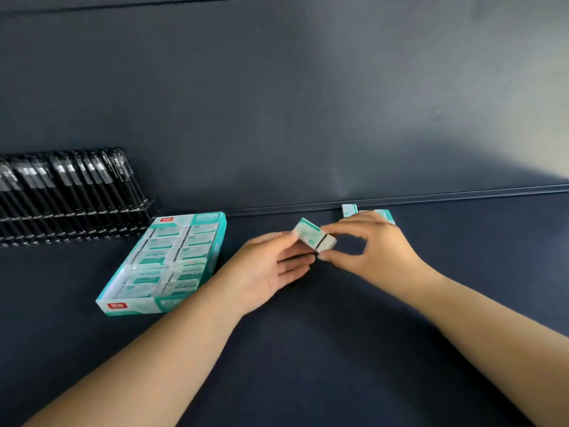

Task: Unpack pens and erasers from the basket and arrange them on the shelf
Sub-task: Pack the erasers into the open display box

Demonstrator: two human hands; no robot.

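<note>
Head view, left to right: a row of black pens (64, 192) in clear packaging leans against the dark back wall at far left. Just right of it, an opened teal eraser box (163, 263) lies flat on the dark shelf (308, 349), packed with wrapped erasers. At centre the left hand (271, 272), fingers mostly straight, touches one end of a wrapped eraser (314, 235) held above the shelf, while the right hand (372, 245) pinches its other end between thumb and forefinger. Behind the right hand, two erasers (349, 210) stand near the back ledge.
</note>
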